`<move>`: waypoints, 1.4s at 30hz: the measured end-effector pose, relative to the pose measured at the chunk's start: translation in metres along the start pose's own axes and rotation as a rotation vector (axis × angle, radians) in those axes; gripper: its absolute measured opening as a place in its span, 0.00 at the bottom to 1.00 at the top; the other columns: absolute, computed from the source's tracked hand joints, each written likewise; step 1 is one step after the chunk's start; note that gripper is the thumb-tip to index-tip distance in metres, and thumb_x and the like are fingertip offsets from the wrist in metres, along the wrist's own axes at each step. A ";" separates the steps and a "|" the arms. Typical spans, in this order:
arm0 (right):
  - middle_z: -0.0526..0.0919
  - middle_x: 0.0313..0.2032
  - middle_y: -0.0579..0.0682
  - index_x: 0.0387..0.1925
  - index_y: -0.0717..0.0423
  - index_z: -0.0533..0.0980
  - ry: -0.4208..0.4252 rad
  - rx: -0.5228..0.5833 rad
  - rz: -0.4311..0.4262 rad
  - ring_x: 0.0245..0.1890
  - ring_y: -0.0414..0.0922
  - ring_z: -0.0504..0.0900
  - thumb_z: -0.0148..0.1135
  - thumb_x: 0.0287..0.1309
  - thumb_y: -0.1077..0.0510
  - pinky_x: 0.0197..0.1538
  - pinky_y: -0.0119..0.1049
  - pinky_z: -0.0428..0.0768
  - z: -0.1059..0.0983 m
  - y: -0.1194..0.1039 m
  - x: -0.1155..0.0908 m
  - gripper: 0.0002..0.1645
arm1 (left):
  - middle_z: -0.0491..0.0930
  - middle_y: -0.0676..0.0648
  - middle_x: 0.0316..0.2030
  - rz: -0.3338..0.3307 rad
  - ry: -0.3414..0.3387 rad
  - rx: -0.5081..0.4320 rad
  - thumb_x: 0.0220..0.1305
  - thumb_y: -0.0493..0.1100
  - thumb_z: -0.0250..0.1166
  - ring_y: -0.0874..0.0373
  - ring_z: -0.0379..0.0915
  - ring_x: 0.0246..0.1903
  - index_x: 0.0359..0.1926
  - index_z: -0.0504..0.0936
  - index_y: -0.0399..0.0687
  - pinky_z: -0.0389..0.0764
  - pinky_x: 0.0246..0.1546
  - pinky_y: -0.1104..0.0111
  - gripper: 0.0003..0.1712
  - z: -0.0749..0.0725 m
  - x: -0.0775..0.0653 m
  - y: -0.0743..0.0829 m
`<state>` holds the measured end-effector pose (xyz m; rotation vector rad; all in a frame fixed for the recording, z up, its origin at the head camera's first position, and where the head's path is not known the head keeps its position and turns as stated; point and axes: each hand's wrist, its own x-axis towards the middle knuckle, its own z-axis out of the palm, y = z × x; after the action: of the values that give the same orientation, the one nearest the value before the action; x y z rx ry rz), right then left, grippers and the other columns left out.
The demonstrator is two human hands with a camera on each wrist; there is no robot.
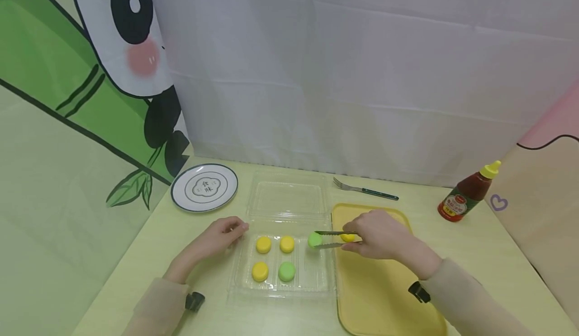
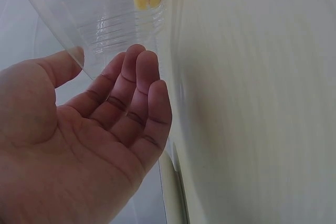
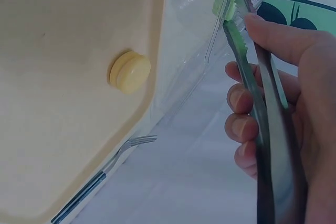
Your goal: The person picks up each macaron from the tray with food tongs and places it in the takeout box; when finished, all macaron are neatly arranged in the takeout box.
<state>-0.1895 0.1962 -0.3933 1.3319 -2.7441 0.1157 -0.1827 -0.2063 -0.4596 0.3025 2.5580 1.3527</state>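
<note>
My right hand (image 1: 380, 233) grips metal tongs (image 3: 265, 93), whose serrated tips hold a green macaron (image 1: 314, 240) over the right side of a clear plastic box (image 1: 312, 275). In the box sit several macarons: yellow ones, such as the yellow macaron (image 1: 260, 271) at front left, and a green macaron (image 1: 287, 271). Beside the box's left edge is my left hand (image 1: 217, 238), fingers relaxed and holding nothing; whether it touches the rim I cannot tell. Partly hidden behind the right hand in the head view, another yellow macaron (image 3: 131, 72) lies on the yellow tray (image 1: 375, 296).
The box's hinged lid (image 1: 289, 195) lies folded back behind it. A white plate (image 1: 204, 187) with a dark rim stands at the back left. Behind the tray lies a fork (image 1: 366, 190). A red sauce bottle (image 1: 468, 195) with a yellow cap stands at the right.
</note>
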 end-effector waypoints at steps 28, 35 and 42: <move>0.69 0.17 0.34 0.19 0.44 0.73 -0.071 -0.013 0.055 0.16 0.34 0.62 0.73 0.54 0.46 0.21 0.30 0.64 0.007 -0.014 0.018 0.18 | 0.77 0.45 0.32 0.016 -0.008 0.010 0.75 0.51 0.56 0.51 0.71 0.33 0.44 0.80 0.40 0.75 0.31 0.66 0.18 0.000 0.000 0.001; 0.68 0.16 0.34 0.17 0.43 0.71 -0.069 -0.016 0.072 0.15 0.34 0.61 0.74 0.53 0.46 0.21 0.30 0.65 0.006 -0.018 0.021 0.20 | 0.77 0.45 0.32 0.008 -0.012 0.007 0.76 0.51 0.56 0.51 0.71 0.33 0.44 0.80 0.40 0.76 0.32 0.65 0.18 0.000 0.000 0.001; 0.67 0.15 0.35 0.14 0.43 0.69 -0.055 -0.054 0.079 0.15 0.34 0.59 0.75 0.50 0.46 0.21 0.31 0.65 0.006 -0.021 0.023 0.23 | 0.77 0.45 0.32 0.011 -0.008 0.009 0.75 0.51 0.56 0.52 0.71 0.32 0.44 0.80 0.40 0.76 0.31 0.66 0.17 0.001 0.000 -0.001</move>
<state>-0.1874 0.1641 -0.3962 1.2322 -2.8245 0.0097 -0.1831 -0.2062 -0.4606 0.3230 2.5607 1.3411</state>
